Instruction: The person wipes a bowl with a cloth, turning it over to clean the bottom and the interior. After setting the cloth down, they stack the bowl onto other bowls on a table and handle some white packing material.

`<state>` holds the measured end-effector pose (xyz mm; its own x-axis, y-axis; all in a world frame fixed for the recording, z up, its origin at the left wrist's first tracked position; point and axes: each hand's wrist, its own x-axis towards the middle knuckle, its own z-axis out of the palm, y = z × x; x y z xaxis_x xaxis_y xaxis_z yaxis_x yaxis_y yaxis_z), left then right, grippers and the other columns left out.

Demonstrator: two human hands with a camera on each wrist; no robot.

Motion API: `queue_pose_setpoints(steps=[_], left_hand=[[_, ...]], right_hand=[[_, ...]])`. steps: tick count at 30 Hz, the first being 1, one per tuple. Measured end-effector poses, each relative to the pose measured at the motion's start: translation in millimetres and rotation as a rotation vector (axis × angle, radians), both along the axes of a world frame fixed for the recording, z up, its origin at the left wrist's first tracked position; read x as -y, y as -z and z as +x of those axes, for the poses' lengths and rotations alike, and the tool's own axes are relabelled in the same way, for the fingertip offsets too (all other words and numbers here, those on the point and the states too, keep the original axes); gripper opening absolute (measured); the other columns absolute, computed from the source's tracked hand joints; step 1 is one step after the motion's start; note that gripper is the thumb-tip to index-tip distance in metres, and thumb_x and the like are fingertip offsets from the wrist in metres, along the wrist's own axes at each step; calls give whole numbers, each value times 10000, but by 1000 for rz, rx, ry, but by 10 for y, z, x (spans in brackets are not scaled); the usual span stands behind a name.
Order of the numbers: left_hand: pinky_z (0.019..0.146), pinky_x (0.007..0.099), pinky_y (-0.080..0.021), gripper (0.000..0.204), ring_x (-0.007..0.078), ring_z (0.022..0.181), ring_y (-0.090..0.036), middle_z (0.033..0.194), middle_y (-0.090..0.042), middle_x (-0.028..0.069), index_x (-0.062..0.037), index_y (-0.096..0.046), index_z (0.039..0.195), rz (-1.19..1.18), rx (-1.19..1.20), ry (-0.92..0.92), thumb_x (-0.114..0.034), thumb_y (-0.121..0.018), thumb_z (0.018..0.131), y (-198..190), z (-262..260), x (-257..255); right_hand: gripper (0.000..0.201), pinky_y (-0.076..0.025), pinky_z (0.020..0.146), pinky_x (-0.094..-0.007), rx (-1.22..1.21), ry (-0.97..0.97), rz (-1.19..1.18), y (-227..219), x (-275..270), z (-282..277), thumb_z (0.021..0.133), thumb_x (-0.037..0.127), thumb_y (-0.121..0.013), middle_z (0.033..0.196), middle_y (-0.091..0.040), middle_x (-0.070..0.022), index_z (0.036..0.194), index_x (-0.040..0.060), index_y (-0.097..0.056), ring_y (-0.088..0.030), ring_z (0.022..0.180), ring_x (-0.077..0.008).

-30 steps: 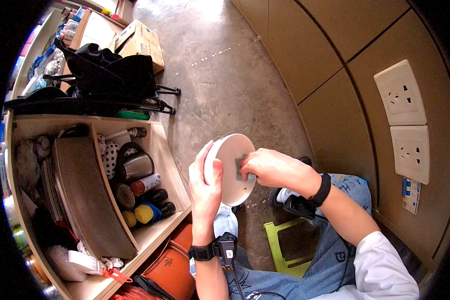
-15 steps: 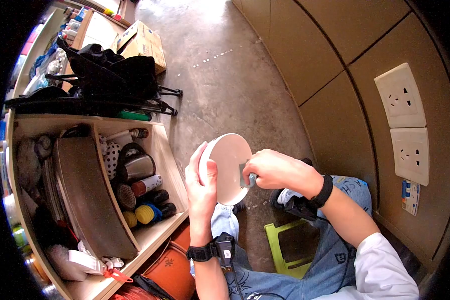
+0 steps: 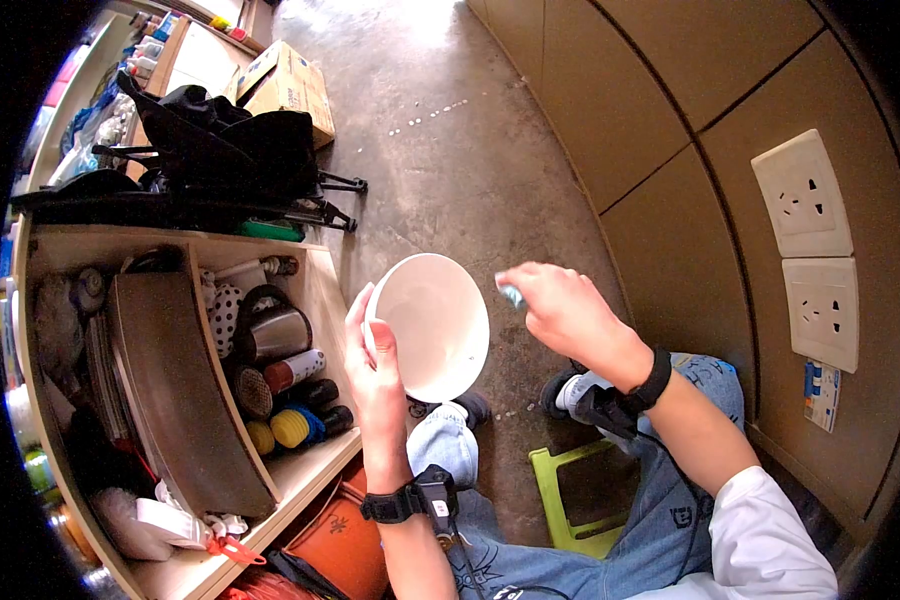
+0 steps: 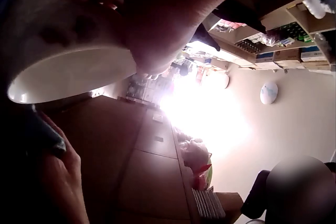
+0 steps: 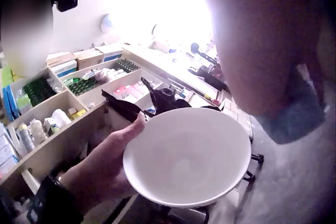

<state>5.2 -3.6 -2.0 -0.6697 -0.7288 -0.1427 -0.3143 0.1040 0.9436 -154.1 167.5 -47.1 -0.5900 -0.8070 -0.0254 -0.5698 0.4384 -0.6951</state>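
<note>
My left hand (image 3: 375,370) holds a white bowl (image 3: 435,325) by its left side, thumb at the rim and fingers behind the outer wall. The bowl is tipped so its mouth faces up toward the head camera; a small dark speck shows low on its inner right side. Just right of the rim, apart from it, my right hand (image 3: 580,320) pinches a small blue-grey cloth (image 3: 511,295). In the right wrist view the cloth (image 5: 294,113) hangs below the fingers, and the white inside of the bowl (image 5: 189,155) is in full sight.
A wooden compartment unit (image 3: 320,290) with bottles and a metal pot stands on the left, an orange container (image 3: 345,545) beside it. Behind are a black folded frame (image 3: 210,140) and a cardboard box (image 3: 295,95). A green stool (image 3: 550,490) is near the legs; wall sockets (image 3: 800,200) are right.
The right hand with the cloth has come away from the bowl's inside, up and to the right. The left hand has shifted left and turned the bowl's mouth more toward the head camera.
</note>
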Motion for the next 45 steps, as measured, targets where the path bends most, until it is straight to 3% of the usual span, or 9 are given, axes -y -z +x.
queue_pose_setpoints(steps=[6,11,15,24,26,32,36,42,45], left_hand=[[1075,414,-452,700,272,1284,-552,1427,-506,172,-9,-393,1471,141,-135,-16,-566,-351,1050,-1,13,19],[1012,410,-522,700,283,1241,-594,1393,-549,176,-8,-402,1470,552,-230,-154,-567,-310,1058,-155,47,-59],[991,402,-536,692,273,1206,-618,1361,-576,172,-8,-417,1462,622,-290,-179,-561,-306,1061,-221,-8,-88],[972,419,-548,671,292,1171,-633,1350,-596,160,-21,-451,1446,866,-458,-216,-557,-358,1052,-199,-6,-59],[949,429,-554,665,295,1151,-641,1355,-597,149,-28,-460,1444,978,-482,-213,-555,-378,1047,-163,14,-52],[913,425,-561,642,280,1048,-683,1259,-658,147,-24,-492,1420,1045,-471,-149,-538,-394,1049,-287,-23,-164],[990,375,-530,676,276,1159,-643,1347,-607,169,29,-465,1429,1015,-395,-86,-528,-368,1059,-142,24,-133],[972,377,-547,660,285,1133,-658,1323,-621,182,34,-477,1417,1031,-372,-37,-513,-379,1061,-111,13,-116],[969,382,-553,657,293,1128,-662,1320,-620,193,38,-478,1413,1049,-361,-68,-508,-376,1062,-131,-17,-144]], right_hand=[[500,-512,952,-431,230,169,-339,-49,157,-111,797,-73,-445,1186,-656,-248,1247,39,-629,-628,1105,-427],[406,-495,974,-362,660,261,-432,-8,227,-153,889,-23,-471,1180,-702,-160,1253,44,-639,-671,1105,-268],[361,-479,1000,-328,1123,272,-613,-175,229,-169,971,119,-520,1207,-691,-89,1302,20,-623,-640,1113,-173],[634,-350,1144,-410,1615,220,-971,-483,155,-314,998,457,-497,1458,-526,-74,1505,82,-429,-487,1337,-230],[627,-326,1179,-437,1964,-10,-1148,-461,110,-340,1033,498,-409,1570,-381,-64,1565,176,-328,-376,1427,-266],[665,-291,1192,-495,1887,-7,-1109,-490,79,-356,1026,568,-345,1609,-320,-45,1597,240,-254,-321,1462,-283],[651,-281,1196,-470,1867,-137,-1116,-550,79,-346,1031,526,-356,1616,-305,-49,1597,221,-254,-305,1469,-280],[625,-291,1194,-386,1952,-318,-1123,-519,31,-402,1046,382,-427,1560,-404,-125,1565,58,-300,-393,1431,-244],[563,-345,1148,-339,1576,-209,-909,-541,0,-409,1038,324,-481,1470,-502,-118,1515,40,-395,-474,1346,-200]])
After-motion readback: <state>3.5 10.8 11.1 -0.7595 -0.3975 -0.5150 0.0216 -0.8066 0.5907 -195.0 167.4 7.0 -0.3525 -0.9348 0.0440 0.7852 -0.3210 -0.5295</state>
